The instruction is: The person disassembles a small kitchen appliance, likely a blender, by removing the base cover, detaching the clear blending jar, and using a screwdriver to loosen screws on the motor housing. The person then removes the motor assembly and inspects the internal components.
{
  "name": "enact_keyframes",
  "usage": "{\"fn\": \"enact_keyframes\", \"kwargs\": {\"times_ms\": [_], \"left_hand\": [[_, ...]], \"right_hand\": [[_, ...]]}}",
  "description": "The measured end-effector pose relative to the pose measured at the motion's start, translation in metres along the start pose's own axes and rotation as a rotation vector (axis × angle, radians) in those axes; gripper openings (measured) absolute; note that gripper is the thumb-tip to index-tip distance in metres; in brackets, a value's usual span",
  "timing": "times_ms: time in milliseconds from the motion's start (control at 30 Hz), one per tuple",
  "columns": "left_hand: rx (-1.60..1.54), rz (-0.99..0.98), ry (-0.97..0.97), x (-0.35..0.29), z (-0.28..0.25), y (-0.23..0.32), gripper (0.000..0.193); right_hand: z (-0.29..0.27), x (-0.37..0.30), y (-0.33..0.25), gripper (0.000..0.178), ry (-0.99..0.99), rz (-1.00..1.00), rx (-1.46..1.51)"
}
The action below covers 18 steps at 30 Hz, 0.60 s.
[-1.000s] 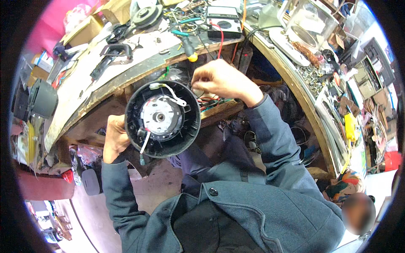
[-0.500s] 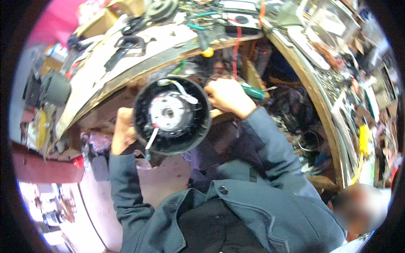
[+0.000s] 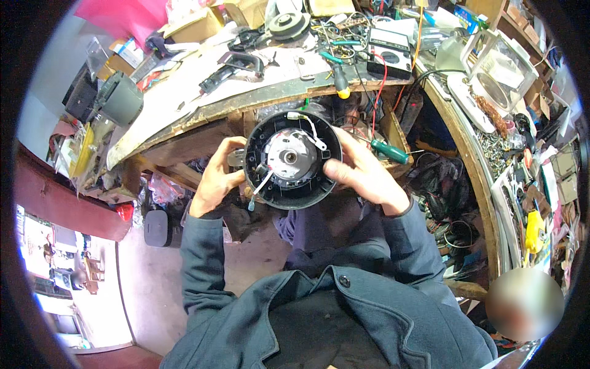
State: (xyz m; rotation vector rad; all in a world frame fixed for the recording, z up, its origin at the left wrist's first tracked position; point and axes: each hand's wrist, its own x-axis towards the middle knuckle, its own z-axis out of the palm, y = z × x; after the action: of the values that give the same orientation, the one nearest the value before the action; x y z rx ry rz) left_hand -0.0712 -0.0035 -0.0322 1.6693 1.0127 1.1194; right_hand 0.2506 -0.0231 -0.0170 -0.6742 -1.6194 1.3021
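Between my two hands is a black round motor housing (image 3: 258,192), its open side turned up toward me. A silver motor (image 3: 289,156) sits in its middle, with white-sleeved leads and small connectors around it. My left hand (image 3: 213,179) grips the housing's left side, fingers bent around the wall and a clear plastic piece showing beside them. My right hand (image 3: 367,173) holds the right side, thumb pressed on the rim and the other fingers mostly hidden behind the wall. A green-handled screwdriver (image 3: 390,152) lies just beyond my right hand, at the open drawer below the bench.
The cluttered workbench (image 3: 184,120) curves around in front. On it are a multimeter (image 3: 389,52) with red and black leads, a yellow-and-black handled tool (image 3: 341,83), black plastic parts (image 3: 233,69) and a grey pot-like container (image 3: 119,98). Small loose parts (image 3: 485,141) cover the right side.
The housing now sits farther right in view, and its opening faces me more squarely. My right hand has gone from a curled grip at the far side to thumb on the rim.
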Motion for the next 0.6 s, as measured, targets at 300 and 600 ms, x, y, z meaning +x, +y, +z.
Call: {"fn": "enact_keyframes", "kwargs": {"times_ms": [300,600], "left_hand": [[-0.630,-0.309,0.427,-0.008,0.019,-0.002,0.033],[-1.091,-0.471,0.429,-0.053,0.005,-0.010,0.022]], "right_hand": [[0.020,-0.014,-0.012,0.086,0.004,0.093,0.030],[0.056,-0.056,-0.025,0.089,0.001,-0.109,-0.211]]}}
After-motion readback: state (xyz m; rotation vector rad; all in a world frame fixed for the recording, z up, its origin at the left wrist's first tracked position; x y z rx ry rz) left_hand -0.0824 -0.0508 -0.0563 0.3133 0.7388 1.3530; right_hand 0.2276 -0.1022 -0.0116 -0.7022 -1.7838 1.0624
